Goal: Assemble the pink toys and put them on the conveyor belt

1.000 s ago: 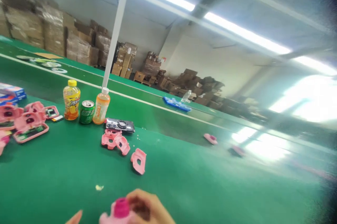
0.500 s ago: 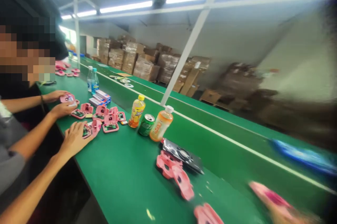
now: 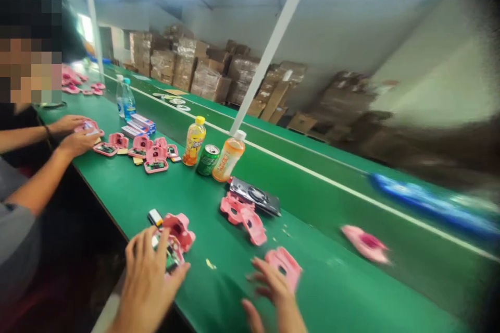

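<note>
In the head view, the left hand [image 3: 146,270], lower left of centre, is closed around an open pink casing [image 3: 182,231], its fingers on one side and thumb on the other; a green circuit board [image 3: 172,260] shows between them. A small silver pack [image 3: 155,217] lies just beside the casing, near the front edge [image 3: 111,216] of the bench [image 3: 332,296], which slopes from the left toward bottom centre. The right hand [image 3: 273,288], bottom centre-right, has its fingers and thumb apart; it overlaps a loose pink shell [image 3: 291,265], and contact cannot be told. Between the hands, open green surface with a pale scrap [image 3: 211,264] leaves room for sideways movement; more surface extends to the lower right. Above centre, two pink shells [image 3: 253,226] and a black-and-silver device [image 3: 255,196] limit the far side, with a green can [image 3: 209,160] between two bottles [image 3: 229,158] beyond. A blurred blue tray [image 3: 425,202] lies at right; a co-worker's hands [image 3: 80,140] hold another pink casing [image 3: 86,127] at left.
</note>
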`<state>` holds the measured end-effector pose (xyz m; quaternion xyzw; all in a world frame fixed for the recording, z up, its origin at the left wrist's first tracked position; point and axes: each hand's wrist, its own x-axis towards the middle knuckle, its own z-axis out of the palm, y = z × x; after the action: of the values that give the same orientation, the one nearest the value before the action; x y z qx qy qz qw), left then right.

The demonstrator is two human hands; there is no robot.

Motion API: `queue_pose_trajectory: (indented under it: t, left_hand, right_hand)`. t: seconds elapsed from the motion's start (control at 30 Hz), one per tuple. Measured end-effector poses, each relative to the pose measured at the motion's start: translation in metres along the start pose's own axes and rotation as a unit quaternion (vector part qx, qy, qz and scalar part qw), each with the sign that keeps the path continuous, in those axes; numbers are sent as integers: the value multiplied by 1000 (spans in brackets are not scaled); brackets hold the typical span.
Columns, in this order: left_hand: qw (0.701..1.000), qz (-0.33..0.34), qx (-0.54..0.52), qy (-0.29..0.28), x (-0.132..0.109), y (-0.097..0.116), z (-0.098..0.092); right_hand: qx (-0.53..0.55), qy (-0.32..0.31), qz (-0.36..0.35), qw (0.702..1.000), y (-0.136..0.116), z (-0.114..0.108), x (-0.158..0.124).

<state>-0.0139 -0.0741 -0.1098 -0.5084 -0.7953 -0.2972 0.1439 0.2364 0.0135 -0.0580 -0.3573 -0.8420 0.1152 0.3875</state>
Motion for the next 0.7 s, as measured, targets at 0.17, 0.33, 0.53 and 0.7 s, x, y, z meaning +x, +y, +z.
queue_pose_trajectory:
  t: [0.17, 0.33, 0.53, 0.7]
  left_hand:
    - [994, 59, -85, -33, -49, 56, 6]
    - [960, 46, -242, -131, 3, 23, -10]
    - [848, 273, -291, -348, 120, 19, -6]
    - [839, 270, -327, -341, 116, 29, -1]
  right_hand:
    - [14, -81, 40, 996, -25, 36, 10]
    - [-55, -29, 55, 997, -27, 11, 14]
    - [-70, 0, -7, 998, -74, -11, 52]
    - [-55, -103, 5, 993, -78, -4, 82]
